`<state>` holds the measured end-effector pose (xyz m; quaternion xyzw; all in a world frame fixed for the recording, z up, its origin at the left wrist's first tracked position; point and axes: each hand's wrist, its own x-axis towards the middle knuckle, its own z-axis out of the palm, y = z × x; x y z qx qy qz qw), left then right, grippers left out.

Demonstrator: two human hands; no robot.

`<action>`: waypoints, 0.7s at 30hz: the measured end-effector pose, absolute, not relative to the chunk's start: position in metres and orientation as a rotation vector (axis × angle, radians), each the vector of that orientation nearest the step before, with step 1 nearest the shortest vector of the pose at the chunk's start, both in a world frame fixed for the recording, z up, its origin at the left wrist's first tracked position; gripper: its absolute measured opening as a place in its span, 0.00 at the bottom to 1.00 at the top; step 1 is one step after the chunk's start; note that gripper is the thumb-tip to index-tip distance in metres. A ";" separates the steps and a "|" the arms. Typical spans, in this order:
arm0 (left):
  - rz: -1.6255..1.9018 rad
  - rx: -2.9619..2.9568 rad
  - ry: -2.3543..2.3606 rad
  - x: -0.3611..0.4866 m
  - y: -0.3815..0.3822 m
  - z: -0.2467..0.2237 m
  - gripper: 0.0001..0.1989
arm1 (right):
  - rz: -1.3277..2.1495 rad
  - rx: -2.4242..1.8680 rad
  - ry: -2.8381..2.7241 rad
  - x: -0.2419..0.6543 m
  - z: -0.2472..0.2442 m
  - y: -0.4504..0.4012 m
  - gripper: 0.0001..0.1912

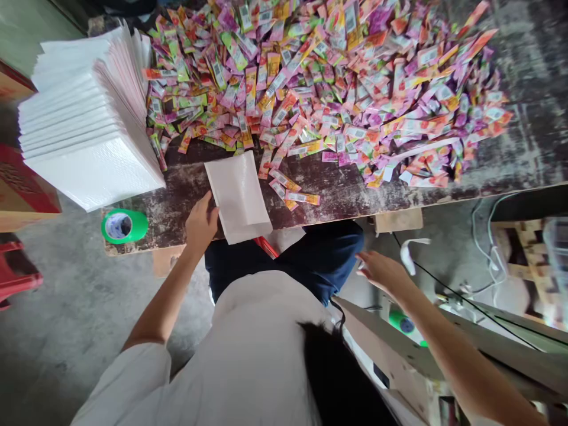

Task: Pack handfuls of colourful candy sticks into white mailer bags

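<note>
A white padded envelope (239,198) lies at the table's front edge, its lower end reaching over my lap. My left hand (202,225) is at its left edge, thumb and fingers closed on that edge. Out to the right, beside my knee and off the table, is my right hand (379,271). Its fingers are curled around something small and whitish that I cannot make out. Just beyond that hand, a curled white strip (408,255) shows against the floor. Many small colourful printed sachets (310,89) are heaped behind the envelope, and a few loose ones lie beside it.
A tall stack of white padded envelopes (89,130) stands at the table's left end. A green tape roll (124,226) sits at the front left corner. Cartons (26,183) and a red stool (18,272) are further left. Cables (488,254) and a wooden pallet (528,254) are at right.
</note>
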<state>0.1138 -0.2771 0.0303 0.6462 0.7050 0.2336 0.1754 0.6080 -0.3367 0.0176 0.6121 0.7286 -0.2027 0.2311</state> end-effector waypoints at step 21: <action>-0.013 2.297 0.880 0.076 -0.275 -0.029 0.46 | -1.126 0.707 3.044 0.408 -0.047 -0.225 0.15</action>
